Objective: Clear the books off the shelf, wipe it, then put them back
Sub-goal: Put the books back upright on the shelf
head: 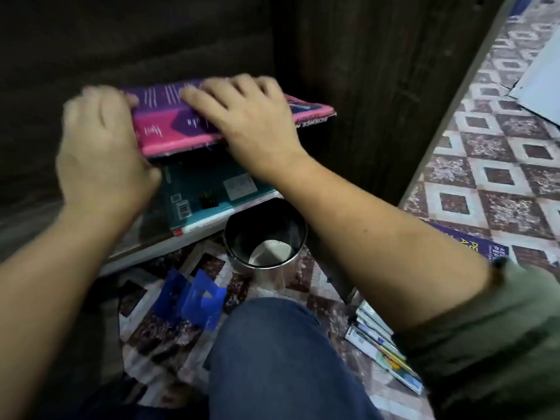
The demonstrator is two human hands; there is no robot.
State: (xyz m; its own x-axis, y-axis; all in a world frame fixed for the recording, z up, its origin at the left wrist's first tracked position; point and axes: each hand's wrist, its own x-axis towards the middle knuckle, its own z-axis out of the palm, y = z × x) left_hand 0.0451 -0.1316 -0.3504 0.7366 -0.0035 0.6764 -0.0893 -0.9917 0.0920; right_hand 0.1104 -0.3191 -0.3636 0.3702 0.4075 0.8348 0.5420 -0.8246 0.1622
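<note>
Gripping the pink and purple book (194, 119) from both sides, the two hands hold it nearly flat, a little above what lies beneath it. The left hand (103, 153) curls round its left edge, though motion blur hides how the fingers lie; the right hand (251, 122) rests on the cover with fingers spread toward the far edge, while its thumb is hidden and probably supports the book from below. Holding it at both ends likely keeps a wide, floppy volume level while it is lowered or lifted. Directly beneath it a teal book (209, 192) lies flat on the shelf (142, 253), its barcode side up, near the front lip, so the pair seem meant as a stack laid on their sides. Whether the pink book is going onto the shelf or coming off cannot be told from this view alone. Outward on the patterned floor (485, 165), more books (385, 356) lean in a row by the person's right sleeve and another dark-covered one (472, 247) lies beyond the forearm, within easy reach. A steel bin (266, 237) stands just below the shelf edge, and blue bookends (197, 298) sit on the floor beside the knee (272, 359), set aside from the shelf.
</note>
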